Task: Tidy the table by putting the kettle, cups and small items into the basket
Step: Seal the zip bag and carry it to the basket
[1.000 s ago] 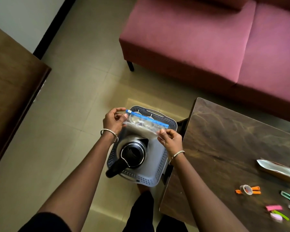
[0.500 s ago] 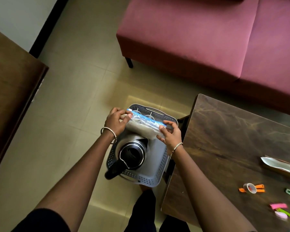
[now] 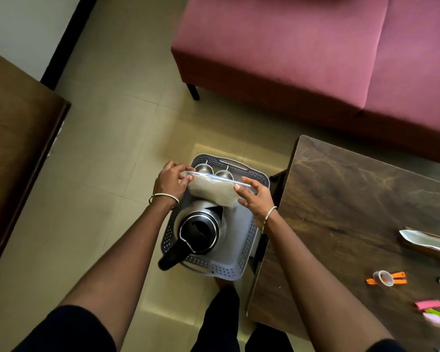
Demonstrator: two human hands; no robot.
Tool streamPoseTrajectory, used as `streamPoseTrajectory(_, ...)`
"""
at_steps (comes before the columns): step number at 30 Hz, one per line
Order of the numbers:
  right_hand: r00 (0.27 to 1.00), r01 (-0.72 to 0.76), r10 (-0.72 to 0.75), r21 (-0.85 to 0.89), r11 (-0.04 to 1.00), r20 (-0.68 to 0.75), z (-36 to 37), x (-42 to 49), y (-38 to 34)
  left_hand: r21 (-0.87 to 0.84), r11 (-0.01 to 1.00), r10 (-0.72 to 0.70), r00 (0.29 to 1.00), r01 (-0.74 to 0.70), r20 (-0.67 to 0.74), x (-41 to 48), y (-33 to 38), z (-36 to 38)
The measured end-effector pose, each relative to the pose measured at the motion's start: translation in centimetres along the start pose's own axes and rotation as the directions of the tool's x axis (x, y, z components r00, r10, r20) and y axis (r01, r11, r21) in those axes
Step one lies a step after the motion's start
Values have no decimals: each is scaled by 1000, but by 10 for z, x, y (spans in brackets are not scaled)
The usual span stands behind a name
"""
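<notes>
Left hand (image 3: 172, 182) and right hand (image 3: 257, 199) pinch opposite ends of a clear, blue-sealed zip bag (image 3: 212, 193) over the grey perforated plastic basket (image 3: 241, 250), just above the steel kettle (image 3: 201, 224) (spout pointing at it). Released here, the bag may snag or slide off.

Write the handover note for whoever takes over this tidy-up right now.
Hands: left hand and right hand each hold one end of the zip bag, which is over the basket between the cups and the kettle.
Place: basket sits on the floor beside the table.
Done: kettle and two metal cups are in the basket.
Left: set the bag in, then collect from the table the tape roll, orange clip, pink clip and silver packet, plus other small pieces at the frame's edge.
</notes>
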State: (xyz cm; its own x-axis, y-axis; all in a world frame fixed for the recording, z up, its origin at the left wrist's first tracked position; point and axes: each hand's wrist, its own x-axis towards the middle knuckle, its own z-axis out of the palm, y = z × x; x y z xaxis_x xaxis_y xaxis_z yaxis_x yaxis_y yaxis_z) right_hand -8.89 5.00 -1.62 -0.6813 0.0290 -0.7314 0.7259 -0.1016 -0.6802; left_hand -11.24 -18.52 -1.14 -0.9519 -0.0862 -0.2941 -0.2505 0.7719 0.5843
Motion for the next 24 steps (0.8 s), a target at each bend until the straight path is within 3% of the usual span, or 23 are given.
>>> streamPoseTrajectory(8, 998, 24, -19, -93, 995, 55, 1, 5, 1, 8, 999, -49, 999, 49, 8, 7, -3, 2)
streamPoseTrajectory(16, 1000, -13, 11, 89, 996, 19, 0, 9, -2, -29, 996, -86, 995, 85, -58, 4, 2, -4)
streamPoseTrajectory(24, 989, -14, 29, 101, 995, -145, -10, 3, 2, -104, 991, -102, 978, 84, -183, -11, 28, -15)
